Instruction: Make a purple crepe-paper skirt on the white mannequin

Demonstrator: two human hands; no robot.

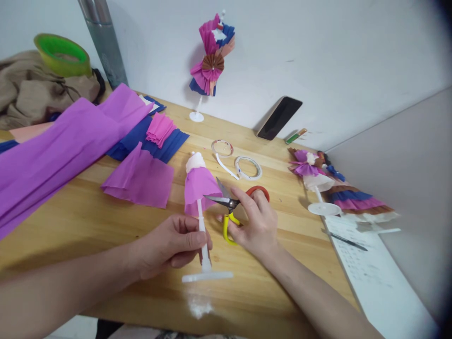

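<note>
Near the middle, my left hand (181, 241) is closed round the white stem of a small stand (205, 259), tilted with its round base toward me. On its upper end are a white top and a purple crepe paper skirt (199, 186). My right hand (254, 219) grips scissors (231, 203) with one red and one yellow handle. The blades are spread, at the right edge of the purple skirt. A cut piece of purple paper (141, 179) lies left of the skirt.
Purple paper (81, 136), a blue piece (173, 143) and pink pleated paper (160, 129) lie left. Behind are tape rolls (248, 168), a decorated stand (197, 117) and a phone (279, 117). Another dressed stand (323, 208), a written sheet (367, 268) and a pen (348, 241) are right.
</note>
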